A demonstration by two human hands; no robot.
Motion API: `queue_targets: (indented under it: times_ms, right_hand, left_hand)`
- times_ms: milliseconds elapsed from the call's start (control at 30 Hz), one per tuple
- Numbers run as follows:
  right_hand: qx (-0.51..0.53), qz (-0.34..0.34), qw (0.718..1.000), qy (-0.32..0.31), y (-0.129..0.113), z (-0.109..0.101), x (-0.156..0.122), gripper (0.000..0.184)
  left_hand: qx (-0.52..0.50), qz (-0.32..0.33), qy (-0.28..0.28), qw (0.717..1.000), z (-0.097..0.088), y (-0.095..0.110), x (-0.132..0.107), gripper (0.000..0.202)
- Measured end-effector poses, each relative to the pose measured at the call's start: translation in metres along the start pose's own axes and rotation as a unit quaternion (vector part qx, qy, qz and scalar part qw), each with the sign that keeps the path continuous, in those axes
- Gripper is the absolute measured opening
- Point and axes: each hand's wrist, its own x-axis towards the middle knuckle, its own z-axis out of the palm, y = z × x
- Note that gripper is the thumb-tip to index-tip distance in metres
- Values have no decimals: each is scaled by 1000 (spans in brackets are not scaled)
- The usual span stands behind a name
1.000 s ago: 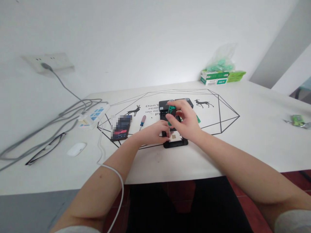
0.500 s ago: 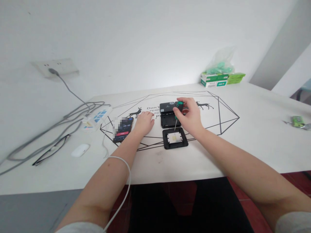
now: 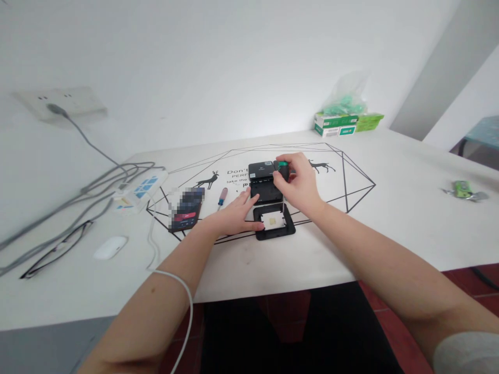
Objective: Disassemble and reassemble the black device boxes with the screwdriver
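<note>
Black square frame [image 3: 275, 236], well back from table's [image 3: 312, 259] near edge.
Left hand [image 3: 235, 216] unclenched, thumb at frame's left side; right hand [image 3: 301, 183] grasps screwdriver [image 3: 284, 171], shaft by far-right corner. Beyond: lettering [image 3: 237, 172], "Don't", "take the".

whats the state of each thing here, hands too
Right hand: closed around green screwdriver
Green screwdriver: roughly upright, tip down
Left hand: open, thumb at black frame
Black frame: lying flat
Phone: screen lit
Grey plug: in wall socket
Pink-handled screwdriver: lying down
</note>
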Motion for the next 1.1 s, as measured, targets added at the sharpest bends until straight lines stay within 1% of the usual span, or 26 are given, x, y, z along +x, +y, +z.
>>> queue_targets:
  times_ms: [167,400,600,967,1100]
  right_hand:
    - [-6,-31,999,-19,-2,0,-2,26]
    - [1,-37,999,-20,-3,1,-4,26]
    - [9,-28,999,-26,-3,1,-5,26]
    - [16,-31,999,-29,-4,3,-8,26]
    - [16,-36,999,-31,-4,3,-9,25]
  left_hand:
    - [-8,-7,-7,1000,3,-3,2,120]
    - [-12,-17,-19,1000,2,0,2,123]
    - [-15,2,-4,1000,3,-2,2,120]
    - [-13,-18,-15,1000,1,1,2,122]
    - [-12,-13,-18,1000,0,2,2,120]
